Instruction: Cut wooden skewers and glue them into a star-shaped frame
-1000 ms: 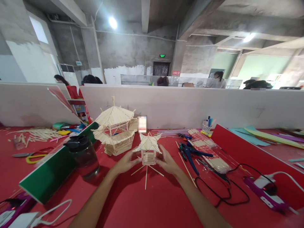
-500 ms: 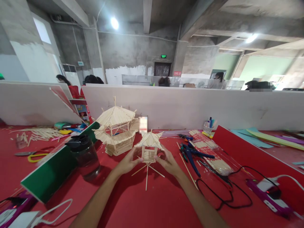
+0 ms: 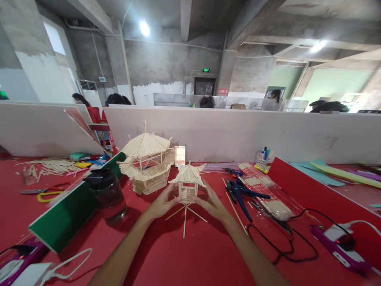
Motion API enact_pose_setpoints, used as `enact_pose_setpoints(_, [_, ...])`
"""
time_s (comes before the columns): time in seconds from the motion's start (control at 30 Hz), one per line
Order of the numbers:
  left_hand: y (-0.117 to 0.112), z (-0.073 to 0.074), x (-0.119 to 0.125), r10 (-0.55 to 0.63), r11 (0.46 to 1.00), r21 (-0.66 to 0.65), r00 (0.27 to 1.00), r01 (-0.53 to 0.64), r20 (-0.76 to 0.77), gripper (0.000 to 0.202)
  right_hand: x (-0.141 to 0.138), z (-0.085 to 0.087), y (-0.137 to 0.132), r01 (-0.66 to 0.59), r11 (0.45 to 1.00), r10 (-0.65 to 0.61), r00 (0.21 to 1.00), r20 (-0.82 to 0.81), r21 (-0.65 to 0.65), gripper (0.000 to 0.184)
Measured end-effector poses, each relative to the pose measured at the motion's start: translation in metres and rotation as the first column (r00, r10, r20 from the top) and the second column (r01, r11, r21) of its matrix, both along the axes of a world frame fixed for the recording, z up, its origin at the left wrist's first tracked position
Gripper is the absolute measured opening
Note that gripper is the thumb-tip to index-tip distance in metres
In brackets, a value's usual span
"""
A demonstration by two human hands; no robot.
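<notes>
Between my hands stands a small model pavilion (image 3: 188, 175) made of thin wooden sticks, upright, with a pointed roof and flared corners. My left hand (image 3: 166, 201) grips its left side low down, thumb at the base. On the opposite side my right hand (image 3: 210, 201) grips it the same way; the other fingers of both hands are partly hidden behind it. Several loose-ended sticks (image 3: 185, 222) fan out from under the base over the red tabletop (image 3: 178, 262). A larger two-tiered stick pavilion (image 3: 147, 146) stands behind to the left.
Left are a dark water bottle (image 3: 106, 198), a green divider (image 3: 64, 212) and yellow-handled scissors (image 3: 49, 196). Right lie blue-handled pliers (image 3: 242, 200), bagged sticks (image 3: 274, 202), a black cable (image 3: 279, 254) and a purple power strip (image 3: 339, 250). A white partition (image 3: 226, 135) runs across the back.
Both hands stay on the small pavilion, which holds practically the same place and pose. The whole view has shifted very slightly.
</notes>
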State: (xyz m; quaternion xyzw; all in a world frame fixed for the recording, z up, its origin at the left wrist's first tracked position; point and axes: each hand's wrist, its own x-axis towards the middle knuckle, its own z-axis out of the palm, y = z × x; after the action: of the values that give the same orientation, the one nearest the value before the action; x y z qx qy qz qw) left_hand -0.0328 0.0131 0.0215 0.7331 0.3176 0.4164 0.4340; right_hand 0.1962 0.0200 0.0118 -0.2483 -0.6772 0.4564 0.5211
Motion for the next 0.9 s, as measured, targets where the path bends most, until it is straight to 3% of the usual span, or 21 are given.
enact_pose_setpoints(0.3, [0.0021,-0.0045,0.0007,-0.009,1.000,-0.014,0.998,0.010,0.070,0.060,-0.0008,0.0017,-0.0004,-0.018,1.000,0.018,0.999,-0.034,0.002,0.060])
enact_pose_setpoints(0.57, [-0.0015,-0.0002,0.0025,0.017,1.000,0.019,1.000,-0.017,0.024,0.065,-0.0009,0.0022,-0.0020,-0.032,0.998,0.028,0.998,-0.062,-0.053,0.053])
enact_pose_setpoints(0.9, [-0.0026,-0.0008,0.0023,0.068,0.997,0.047,0.997,-0.066,-0.032,0.067,-0.0027,0.0014,-0.0007,0.037,0.998,-0.040,0.998,-0.050,-0.048,0.067])
